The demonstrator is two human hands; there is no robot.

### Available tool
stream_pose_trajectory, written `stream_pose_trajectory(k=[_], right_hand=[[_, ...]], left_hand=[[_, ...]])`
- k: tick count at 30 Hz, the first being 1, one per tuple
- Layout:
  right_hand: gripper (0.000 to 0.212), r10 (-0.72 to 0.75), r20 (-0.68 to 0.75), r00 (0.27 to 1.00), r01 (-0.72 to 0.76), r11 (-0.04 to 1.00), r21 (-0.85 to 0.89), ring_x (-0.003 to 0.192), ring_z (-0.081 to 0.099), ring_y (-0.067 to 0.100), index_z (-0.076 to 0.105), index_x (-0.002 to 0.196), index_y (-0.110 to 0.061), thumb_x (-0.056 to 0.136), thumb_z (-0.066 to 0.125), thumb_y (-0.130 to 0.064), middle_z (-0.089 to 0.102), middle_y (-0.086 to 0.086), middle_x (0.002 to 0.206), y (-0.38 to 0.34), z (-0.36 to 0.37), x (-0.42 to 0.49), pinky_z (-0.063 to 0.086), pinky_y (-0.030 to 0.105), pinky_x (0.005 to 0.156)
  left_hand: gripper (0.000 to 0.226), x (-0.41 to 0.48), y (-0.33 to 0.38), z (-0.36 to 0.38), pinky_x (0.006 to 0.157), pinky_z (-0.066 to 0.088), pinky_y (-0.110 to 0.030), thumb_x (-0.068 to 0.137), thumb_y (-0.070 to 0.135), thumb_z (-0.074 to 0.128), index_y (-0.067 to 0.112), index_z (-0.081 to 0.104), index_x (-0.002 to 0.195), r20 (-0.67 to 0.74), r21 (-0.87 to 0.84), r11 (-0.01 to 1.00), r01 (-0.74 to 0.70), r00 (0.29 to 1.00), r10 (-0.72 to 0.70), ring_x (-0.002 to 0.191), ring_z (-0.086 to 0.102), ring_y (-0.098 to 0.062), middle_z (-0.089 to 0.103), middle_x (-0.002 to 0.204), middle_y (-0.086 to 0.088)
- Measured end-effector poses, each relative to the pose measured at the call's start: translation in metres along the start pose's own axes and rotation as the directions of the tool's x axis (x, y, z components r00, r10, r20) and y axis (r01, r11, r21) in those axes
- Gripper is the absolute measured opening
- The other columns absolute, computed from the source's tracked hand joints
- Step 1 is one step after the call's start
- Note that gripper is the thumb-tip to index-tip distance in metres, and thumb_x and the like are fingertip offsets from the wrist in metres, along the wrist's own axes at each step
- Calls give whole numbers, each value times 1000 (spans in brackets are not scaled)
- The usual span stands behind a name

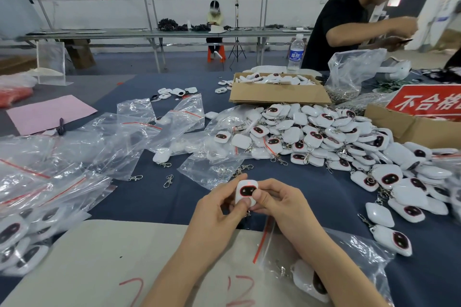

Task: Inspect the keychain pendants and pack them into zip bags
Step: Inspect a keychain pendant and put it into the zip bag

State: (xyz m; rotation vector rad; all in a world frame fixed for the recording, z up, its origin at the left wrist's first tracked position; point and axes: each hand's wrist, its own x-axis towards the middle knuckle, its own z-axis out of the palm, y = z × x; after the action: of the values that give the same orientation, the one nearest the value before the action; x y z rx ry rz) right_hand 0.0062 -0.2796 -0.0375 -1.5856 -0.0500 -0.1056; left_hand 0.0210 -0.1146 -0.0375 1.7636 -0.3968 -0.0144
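Observation:
Both hands hold one white keychain pendant (pixel 245 190) with a dark oval face, upright above the blue table cloth. My left hand (pixel 217 214) pinches its left side and my right hand (pixel 277 200) grips its right side, thumb on the front. Its clasp hangs hidden under my fingers. A large heap of the same pendants (pixel 331 137) spreads across the right. Empty zip bags (pixel 139 129) with red seal strips lie scattered to the left. Under my right forearm lies a zip bag (pixel 311 271) with a pendant inside.
Packed bags (pixel 22 239) pile at the near left. A cardboard box of white parts (pixel 277 93) stands behind the heap, another box with a red sign (pixel 424 107) at the right. Loose clasps (pixel 168 180) lie on the cloth. A person in black works at the far right.

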Motion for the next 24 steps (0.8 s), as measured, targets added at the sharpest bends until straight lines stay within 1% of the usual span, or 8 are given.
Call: stream_pose_trajectory(k=[4, 6, 9, 11, 14, 20, 22, 24], right_hand=[[11, -9, -2, 1000, 9, 1000, 27, 85, 74, 18, 76, 90, -36, 81, 71, -41, 77, 2, 95, 0, -1, -1, 60, 27, 80], [11, -14, 5, 1000, 14, 1000, 28, 88, 74, 18, 75, 96, -35, 90, 70, -27, 77, 1, 98, 0, 0, -1, 59, 26, 80], [30, -56, 32, 998, 56, 998, -14, 89, 71, 12, 68, 111, -34, 95, 67, -9, 75, -5, 106, -2, 1, -2, 59, 28, 84], [25, -68, 16, 998, 69, 997, -20, 81, 68, 10, 71, 104, -30, 94, 69, -7, 76, -1, 100, -5, 2, -4, 56, 31, 84], [22, -66, -54, 996, 66, 998, 0, 79, 66, 16, 73, 91, -22, 91, 69, 0, 76, 12, 92, -5, 1, -5, 56, 37, 85], [21, -77, -62, 995, 77, 997, -7, 83, 70, 10, 71, 91, -16, 90, 68, 4, 78, -3, 95, -4, 1, -5, 56, 23, 81], [22, -91, -52, 994, 91, 996, -4, 86, 70, 10, 70, 91, -17, 91, 66, 5, 78, -8, 98, -5, 1, -4, 56, 23, 82], [22, -116, -39, 992, 116, 993, 12, 95, 72, 12, 68, 93, -16, 93, 63, 6, 77, -10, 106, -6, -1, -5, 56, 24, 87]], left_hand=[[30, -1, 4, 3, 77, 47, -10, 91, 19, 74, 28, 71, 119, -77, -9, 1000, -4, 997, 3, 90, 68, -7, 75, 96, 10], [21, -3, 6, 4, 74, 47, -10, 89, 16, 75, 29, 71, 105, -169, -23, 999, -26, 985, 22, 85, 68, -3, 74, 89, 14], [21, -7, 5, 3, 77, 43, -11, 91, 12, 72, 32, 67, 94, -249, 234, 963, -132, 949, 191, 90, 62, -3, 67, 94, 21], [22, -8, 4, 3, 80, 40, -10, 91, 8, 72, 29, 67, 94, -231, 370, 905, -207, 924, 306, 95, 57, -2, 62, 94, 20], [18, -9, 4, 6, 81, 39, -7, 88, 6, 75, 22, 69, 92, -209, 457, 846, -273, 892, 401, 93, 52, 1, 59, 90, 19], [20, -7, 3, 5, 80, 39, -7, 86, 3, 76, 20, 68, 90, -216, 476, 834, -281, 881, 420, 92, 52, 0, 57, 90, 22], [20, -8, 4, 5, 82, 40, -8, 88, 8, 75, 25, 67, 92, -216, 456, 846, -276, 888, 406, 96, 54, -1, 58, 94, 20], [16, -8, 8, 6, 84, 42, -10, 91, 22, 73, 34, 64, 97, -224, 350, 904, -246, 915, 336, 101, 57, -3, 59, 103, 21]])
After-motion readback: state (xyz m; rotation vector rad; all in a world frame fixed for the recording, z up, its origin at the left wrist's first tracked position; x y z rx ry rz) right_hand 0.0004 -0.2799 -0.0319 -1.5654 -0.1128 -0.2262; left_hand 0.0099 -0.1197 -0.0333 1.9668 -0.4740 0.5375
